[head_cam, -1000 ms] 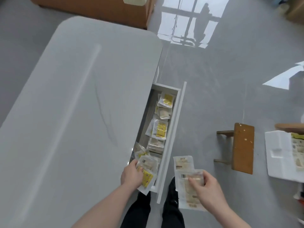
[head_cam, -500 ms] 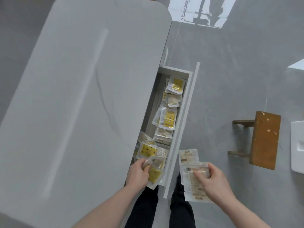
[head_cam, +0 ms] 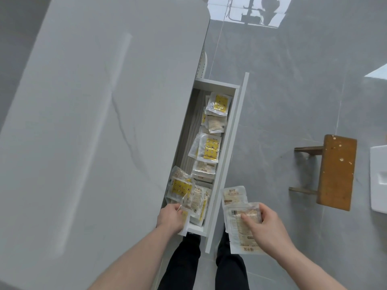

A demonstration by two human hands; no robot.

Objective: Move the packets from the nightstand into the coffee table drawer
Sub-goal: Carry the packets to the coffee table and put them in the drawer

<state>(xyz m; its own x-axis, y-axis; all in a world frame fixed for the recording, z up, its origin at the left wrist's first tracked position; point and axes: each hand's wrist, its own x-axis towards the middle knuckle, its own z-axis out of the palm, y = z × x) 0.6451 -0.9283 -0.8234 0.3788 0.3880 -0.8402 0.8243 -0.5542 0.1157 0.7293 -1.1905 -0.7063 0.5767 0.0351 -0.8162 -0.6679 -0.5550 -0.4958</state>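
Observation:
The white coffee table drawer stands pulled out, with several clear packets of yellow and beige contents lying along it. My left hand is at the drawer's near end, fingers closed on the edge of a packet that rests on the pile there. My right hand hovers over the floor to the right of the drawer front and grips a small stack of beige packets, one sticking out toward the far side.
The grey coffee table top fills the left. A small wooden stool stands on the grey floor at right, and a white foam tray shows at the right edge. My dark-trousered legs are below the drawer.
The view has shifted closer over the drawer. My left hand has drawn back slightly toward the near end, still on a packet. My right hand keeps its stack beside the drawer.

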